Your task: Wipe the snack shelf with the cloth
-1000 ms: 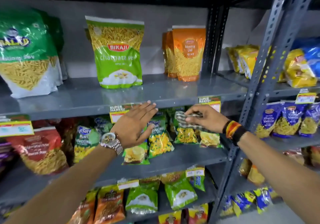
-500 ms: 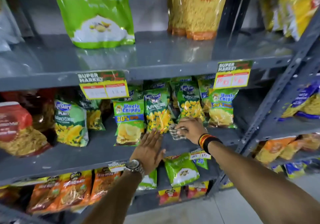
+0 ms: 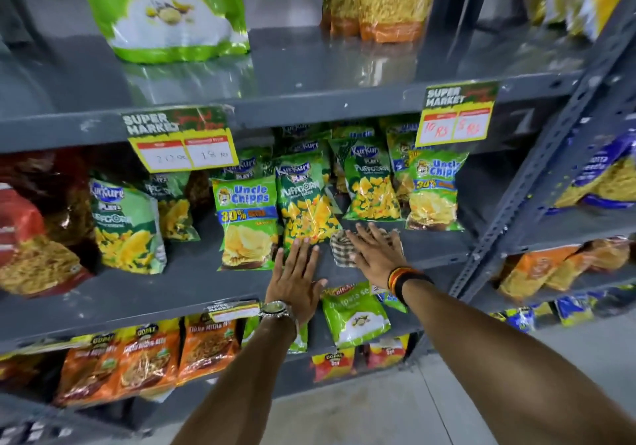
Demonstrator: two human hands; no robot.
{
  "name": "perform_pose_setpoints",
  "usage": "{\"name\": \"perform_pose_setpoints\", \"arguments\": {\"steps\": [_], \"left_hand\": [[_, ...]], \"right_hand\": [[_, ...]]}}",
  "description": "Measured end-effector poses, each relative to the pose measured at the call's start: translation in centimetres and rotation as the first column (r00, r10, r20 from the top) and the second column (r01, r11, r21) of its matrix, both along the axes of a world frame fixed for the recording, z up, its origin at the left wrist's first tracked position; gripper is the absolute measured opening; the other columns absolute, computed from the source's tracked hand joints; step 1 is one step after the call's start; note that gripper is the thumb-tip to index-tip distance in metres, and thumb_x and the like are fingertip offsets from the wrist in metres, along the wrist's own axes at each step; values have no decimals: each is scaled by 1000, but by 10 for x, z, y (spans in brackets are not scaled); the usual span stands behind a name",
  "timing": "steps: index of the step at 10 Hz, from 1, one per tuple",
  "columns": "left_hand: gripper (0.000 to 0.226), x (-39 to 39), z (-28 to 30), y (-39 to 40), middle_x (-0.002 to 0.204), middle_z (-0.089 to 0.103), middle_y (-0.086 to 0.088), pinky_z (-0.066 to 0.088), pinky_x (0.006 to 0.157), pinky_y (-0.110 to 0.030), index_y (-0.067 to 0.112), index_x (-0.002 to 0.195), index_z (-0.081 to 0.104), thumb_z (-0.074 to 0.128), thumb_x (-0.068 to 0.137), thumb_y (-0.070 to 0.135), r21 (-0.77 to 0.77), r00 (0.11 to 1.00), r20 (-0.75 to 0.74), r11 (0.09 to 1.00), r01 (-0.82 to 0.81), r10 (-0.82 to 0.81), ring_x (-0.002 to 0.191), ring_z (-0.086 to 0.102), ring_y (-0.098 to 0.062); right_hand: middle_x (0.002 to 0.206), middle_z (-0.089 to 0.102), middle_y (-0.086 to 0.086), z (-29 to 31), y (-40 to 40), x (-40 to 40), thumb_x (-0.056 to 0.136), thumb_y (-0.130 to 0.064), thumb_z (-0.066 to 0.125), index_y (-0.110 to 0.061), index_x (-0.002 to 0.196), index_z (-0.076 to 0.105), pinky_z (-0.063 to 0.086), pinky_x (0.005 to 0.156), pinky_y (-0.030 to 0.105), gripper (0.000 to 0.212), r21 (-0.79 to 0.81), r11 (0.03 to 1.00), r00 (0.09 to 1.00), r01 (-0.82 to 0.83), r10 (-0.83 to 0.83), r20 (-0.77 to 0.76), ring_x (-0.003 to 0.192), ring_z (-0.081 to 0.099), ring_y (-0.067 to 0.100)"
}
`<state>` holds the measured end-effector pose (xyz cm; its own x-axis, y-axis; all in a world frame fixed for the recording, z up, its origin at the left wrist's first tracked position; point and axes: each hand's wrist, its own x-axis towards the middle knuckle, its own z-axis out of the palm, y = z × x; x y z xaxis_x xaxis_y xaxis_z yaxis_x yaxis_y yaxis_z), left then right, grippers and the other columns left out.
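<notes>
Two hands lay on the middle snack shelf (image 3: 192,282), a grey metal board with scuffs and pale specks along its near lip. Left of centre, the left hand (image 3: 297,274) rested flat and spread, gripping nothing, its fingertips just touching the foot of the Kurkure packet (image 3: 304,203), with the Uncle Chipps packet (image 3: 246,220) just beside it on the left. To the right, the right hand (image 3: 373,253) pressed palm-down, fingers splayed, on the cloth (image 3: 342,250), a small checked rag bunched on the shelf in front of the packets; it was pinned under the palm, not pinched, and its far edge showed past the fingertips.

That cloth looked soft, light and limp, likely to crumple and ride up, so a flat palm over its middle seemed the best hold. Painted steel should let it slide easily. Those packets seemed light, air-filled and slippery, apt to tip or skid if nudged.

Free board ran mostly along the near edge; the far part was crowded with bags. Overhead hung another shelf with a price tag (image 3: 454,114), and farther right stood the perforated upright post (image 3: 537,183), limiting the sweep there
</notes>
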<state>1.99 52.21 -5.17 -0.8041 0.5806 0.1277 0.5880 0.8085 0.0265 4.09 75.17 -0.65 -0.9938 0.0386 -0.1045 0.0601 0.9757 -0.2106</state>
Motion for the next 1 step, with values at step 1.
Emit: {"name": "perform_pose_setpoints", "arguments": {"steps": [1], "left_hand": [[72,18,38,1,169,6,-9,4,123,-54,13,161,18,17,103,55,82,1000,-13,996,21,-20,156,-2,-30]], "right_hand": [[160,23,-6,15,-24,52,100,-38,36,-34,150,25,13,120,53,51,-259,963,968,71,-129,-215,150,14,19]]}}
